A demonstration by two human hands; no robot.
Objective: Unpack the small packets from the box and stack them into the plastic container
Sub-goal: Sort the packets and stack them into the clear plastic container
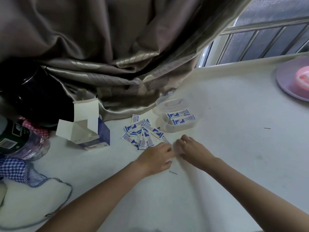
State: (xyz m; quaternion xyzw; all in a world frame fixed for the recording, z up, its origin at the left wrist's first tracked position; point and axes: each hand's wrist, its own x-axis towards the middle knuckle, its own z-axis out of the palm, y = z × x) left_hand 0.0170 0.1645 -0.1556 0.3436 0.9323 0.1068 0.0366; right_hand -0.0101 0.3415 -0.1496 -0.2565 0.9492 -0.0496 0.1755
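A person's two bare forearms reach forward over a white tabletop (234,114). The left hand (157,156) and right hand (192,148) meet near the middle of the table, fingertips close together. Between them they pinch a small packet (166,140), blurred, with one end sticking out above the fingers. The fingers of both hands are curled in around it, though how each finger lies is too blurred to tell.

Just beyond the hands lies a loose pile of small white and blue packets (142,133), overlapping one another at many angles on the table. To the left of the pile lies an open cardboard box (90,131), white inside and blue outside, with its flaps spread wide. To the right of the pile, just beside it, sits a clear plastic container (178,126) with rounded corners. Its lid (167,104) is swung open behind it. Two packets (180,118) lie side by side in the container, parallel to each other.

A brown satin curtain (108,56) hangs behind the box and drapes onto the table. A barred window (267,39) is at the upper right. A purple plate (287,82) holding something pink sits at the right edge. Checked blue and white cloth (15,168) lies at the far left.
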